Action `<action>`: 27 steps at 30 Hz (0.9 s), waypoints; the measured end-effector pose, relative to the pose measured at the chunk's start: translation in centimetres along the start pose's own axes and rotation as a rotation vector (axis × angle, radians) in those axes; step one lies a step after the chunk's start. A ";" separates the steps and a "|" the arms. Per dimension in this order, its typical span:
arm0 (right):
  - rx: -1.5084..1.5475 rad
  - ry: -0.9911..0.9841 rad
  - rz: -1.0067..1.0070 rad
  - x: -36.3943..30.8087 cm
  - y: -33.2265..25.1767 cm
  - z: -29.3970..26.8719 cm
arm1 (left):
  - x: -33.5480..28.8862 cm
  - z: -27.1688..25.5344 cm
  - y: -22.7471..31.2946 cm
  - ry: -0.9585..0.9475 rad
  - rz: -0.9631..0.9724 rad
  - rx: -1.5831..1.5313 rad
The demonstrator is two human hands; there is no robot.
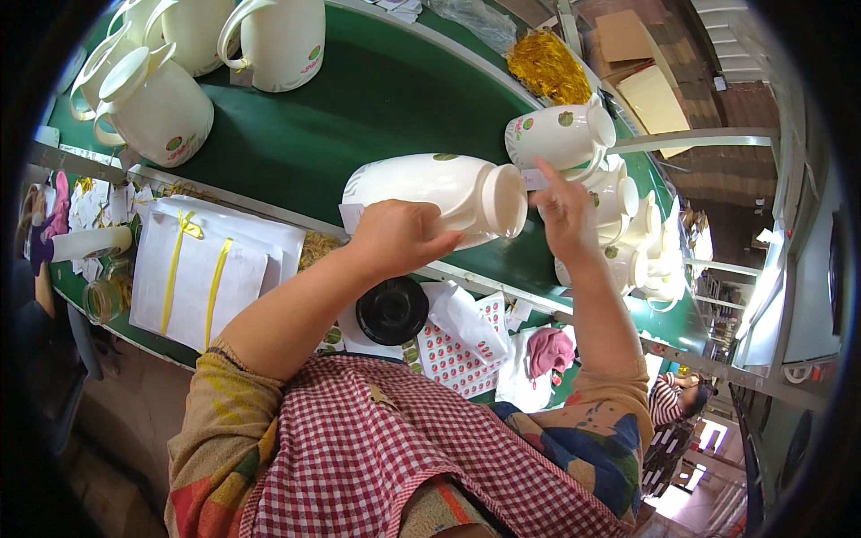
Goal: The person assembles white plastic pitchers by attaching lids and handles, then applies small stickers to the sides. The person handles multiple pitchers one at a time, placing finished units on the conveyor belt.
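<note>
By the near edge of the smooth green bench (359, 99), a glossy, rounded white jug (399, 179) was on its side. The left hand (393, 235) gripped its handle side; the blurred right hand (567, 215) was beside its flared mouth, whether pinching anything I couldn't tell.

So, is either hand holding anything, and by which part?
The left hand grips the nearest glossy, cream-white, rounded jug by its handle; whether the blurred right hand holds anything cannot be told.
</note>
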State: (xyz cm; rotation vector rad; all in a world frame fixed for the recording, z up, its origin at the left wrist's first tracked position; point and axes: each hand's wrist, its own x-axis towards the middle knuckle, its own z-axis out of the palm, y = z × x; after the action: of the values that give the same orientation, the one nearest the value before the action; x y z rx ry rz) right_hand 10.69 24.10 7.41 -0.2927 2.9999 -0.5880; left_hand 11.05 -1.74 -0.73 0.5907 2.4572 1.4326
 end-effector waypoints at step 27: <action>-0.049 0.160 -0.020 -0.1 0.4 0.1 | -0.5 0.8 -0.1 0.000 -0.030 -0.039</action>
State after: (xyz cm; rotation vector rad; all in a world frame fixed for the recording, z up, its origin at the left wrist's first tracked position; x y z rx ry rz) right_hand 10.76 24.45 7.21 -0.2923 3.1724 -0.5657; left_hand 11.77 -1.40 -1.23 0.5431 2.4217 1.4659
